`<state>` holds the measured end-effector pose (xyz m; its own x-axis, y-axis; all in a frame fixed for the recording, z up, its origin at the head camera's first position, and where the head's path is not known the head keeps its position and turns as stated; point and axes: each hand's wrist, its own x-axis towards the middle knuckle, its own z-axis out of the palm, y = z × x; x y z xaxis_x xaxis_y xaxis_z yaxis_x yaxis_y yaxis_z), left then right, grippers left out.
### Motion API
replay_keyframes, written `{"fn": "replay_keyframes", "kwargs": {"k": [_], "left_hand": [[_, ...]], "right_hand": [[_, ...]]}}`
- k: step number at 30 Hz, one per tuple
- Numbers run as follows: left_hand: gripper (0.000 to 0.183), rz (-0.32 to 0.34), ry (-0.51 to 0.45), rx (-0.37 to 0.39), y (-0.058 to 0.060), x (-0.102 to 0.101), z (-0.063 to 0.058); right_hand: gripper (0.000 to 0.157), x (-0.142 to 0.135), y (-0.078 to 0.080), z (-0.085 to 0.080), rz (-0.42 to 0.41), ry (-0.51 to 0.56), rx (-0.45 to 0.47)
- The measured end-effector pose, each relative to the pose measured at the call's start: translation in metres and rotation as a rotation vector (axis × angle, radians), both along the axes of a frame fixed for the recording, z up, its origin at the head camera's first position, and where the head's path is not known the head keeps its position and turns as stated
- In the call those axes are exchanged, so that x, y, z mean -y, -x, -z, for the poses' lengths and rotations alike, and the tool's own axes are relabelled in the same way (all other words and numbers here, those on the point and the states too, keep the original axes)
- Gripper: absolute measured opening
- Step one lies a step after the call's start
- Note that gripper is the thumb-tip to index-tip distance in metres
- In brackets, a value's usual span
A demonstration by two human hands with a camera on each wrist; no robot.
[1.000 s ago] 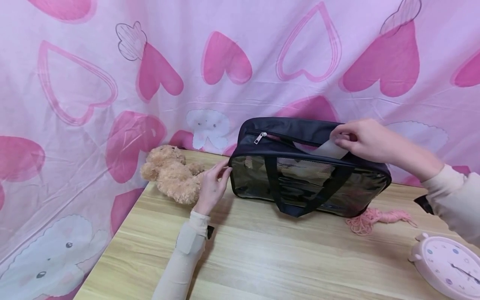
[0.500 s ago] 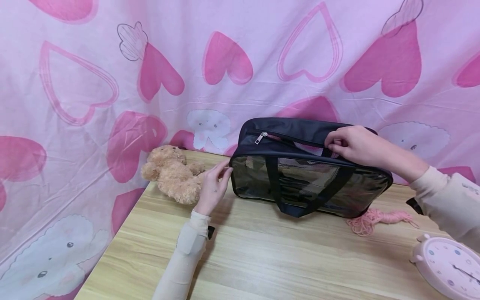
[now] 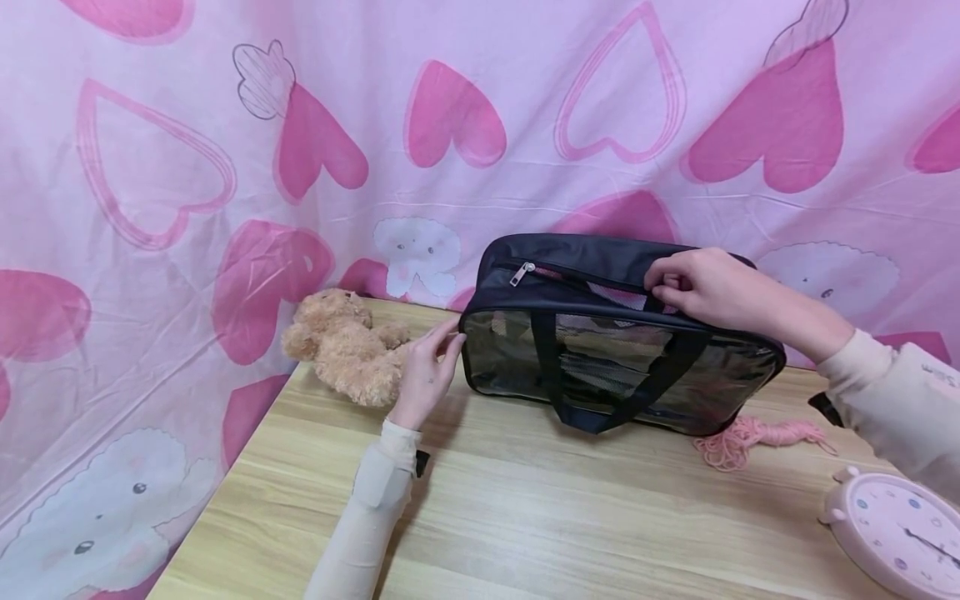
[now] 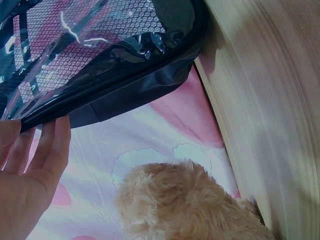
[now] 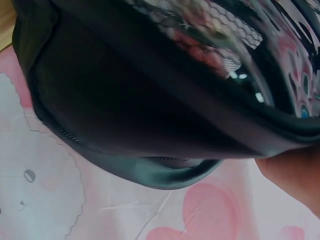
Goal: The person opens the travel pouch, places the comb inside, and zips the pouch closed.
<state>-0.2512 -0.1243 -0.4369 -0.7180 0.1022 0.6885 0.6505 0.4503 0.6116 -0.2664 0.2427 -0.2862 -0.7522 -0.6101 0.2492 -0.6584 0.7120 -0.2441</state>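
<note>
Bag [image 3: 622, 358], rectangular, of black fabric and clear plastic, stood right of the left hand [image 3: 424, 367], which pinched its left edge. Right hand [image 3: 703, 285] pinched the bag beside its zippered top opening [image 3: 592, 287]. Fluffy tan plush toy [image 3: 348, 346] lay just left of the left hand.

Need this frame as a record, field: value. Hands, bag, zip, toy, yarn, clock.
left hand: pinches bag edge, left end
right hand: at top opening, fingers curled; grip unclear
black bag: upright on table, clear front
zipper pull: left end of opening, unzipped
plush toy: left of bag
pink yarn: by bag's front right corner
pink clock: right, partly out of frame
</note>
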Motion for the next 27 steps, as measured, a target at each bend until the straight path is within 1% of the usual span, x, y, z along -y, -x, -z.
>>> {"fn": "replay_keyframes", "kwargs": {"k": [6, 13, 21, 27], "left_hand": [[0.024, -0.002, -0.001, 0.000, 0.000, 0.001, -0.001], [0.023, 0.001, 0.003, -0.008, 0.001, -0.001, 0.000], [0.023, -0.003, 0.006, -0.013, 0.001, -0.004, -0.001], [0.023, -0.005, 0.011, -0.016, 0.000, -0.005, -0.002]], "right_hand": [[0.014, 0.018, 0.001, -0.007, -0.045, 0.003, -0.026], [0.017, 0.044, 0.004, -0.013, -0.089, -0.041, 0.024], [0.011, 0.068, 0.007, -0.025, -0.163, -0.089, -0.023], [0.008, 0.083, 0.010, -0.033, -0.179, -0.123, -0.017]]}}
